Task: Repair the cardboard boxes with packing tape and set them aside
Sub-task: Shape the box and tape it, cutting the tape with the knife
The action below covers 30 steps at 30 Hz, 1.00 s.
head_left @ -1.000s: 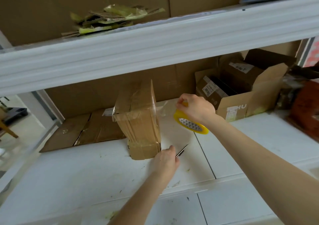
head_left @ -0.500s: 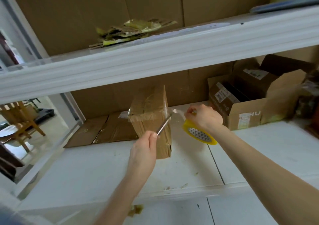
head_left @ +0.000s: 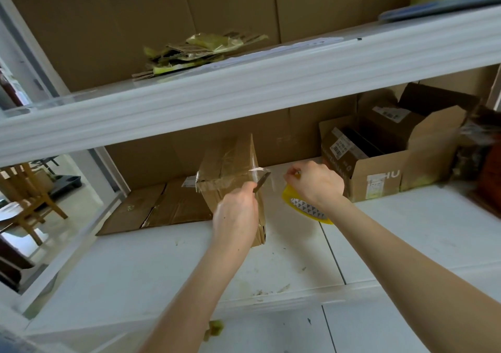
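Observation:
A small brown cardboard box [head_left: 226, 167] stands upright on the white shelf [head_left: 151, 266], wrapped with clear tape. My left hand [head_left: 235, 214] grips a thin metal blade [head_left: 262, 180], whose tip meets the strip of clear tape [head_left: 267, 175] stretched off the box's right edge. My right hand [head_left: 315, 183] holds the yellow tape roll [head_left: 306, 207] just right of the box and keeps the strip taut.
Flattened cardboard [head_left: 162, 209] lies on the shelf behind and left of the box. An open carton [head_left: 379, 157] with smaller boxes inside sits at the right. A white upper shelf beam [head_left: 244, 81] crosses overhead, with scraps on it. Wooden chairs [head_left: 27, 195] stand at far left.
My left hand picked the blade up from the shelf and raised it to the tape strip beside the box. My right hand kept the roll pulled out to the right.

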Tool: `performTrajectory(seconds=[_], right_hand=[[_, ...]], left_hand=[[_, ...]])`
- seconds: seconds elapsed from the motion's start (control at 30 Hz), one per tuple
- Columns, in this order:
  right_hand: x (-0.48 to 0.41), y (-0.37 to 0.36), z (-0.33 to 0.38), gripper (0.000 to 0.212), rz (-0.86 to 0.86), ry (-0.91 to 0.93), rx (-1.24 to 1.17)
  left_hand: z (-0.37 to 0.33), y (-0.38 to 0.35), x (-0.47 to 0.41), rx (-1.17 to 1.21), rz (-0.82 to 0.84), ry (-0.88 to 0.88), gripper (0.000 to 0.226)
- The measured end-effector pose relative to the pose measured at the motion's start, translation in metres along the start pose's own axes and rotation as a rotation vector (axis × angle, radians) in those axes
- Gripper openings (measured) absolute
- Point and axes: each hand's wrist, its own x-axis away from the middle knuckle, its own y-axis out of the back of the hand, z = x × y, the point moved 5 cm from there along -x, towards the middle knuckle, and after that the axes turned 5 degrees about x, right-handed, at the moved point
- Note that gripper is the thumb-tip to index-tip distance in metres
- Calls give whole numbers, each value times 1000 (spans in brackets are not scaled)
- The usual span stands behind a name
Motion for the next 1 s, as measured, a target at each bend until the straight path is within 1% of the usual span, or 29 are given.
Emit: performTrajectory(seconds=[0.17, 0.37, 0.6, 0.83, 1.0], right_hand=[[4, 5, 3, 23, 6, -1, 22], [9, 7, 14, 23, 12, 13, 31], [13, 7, 18, 19, 10, 38, -12], [18, 10, 10, 17, -13, 24, -36], [22, 11, 7, 21, -7, 1, 3]], left_hand=[[4, -1, -1, -29, 4, 8, 31], [7, -9, -8, -72, 8, 18, 36], [6, -10, -19, -98, 16, 40, 29], [-5, -16, -23, -109, 81, 45, 30], [-15, -20, -26, -159, 139, 22, 30]])
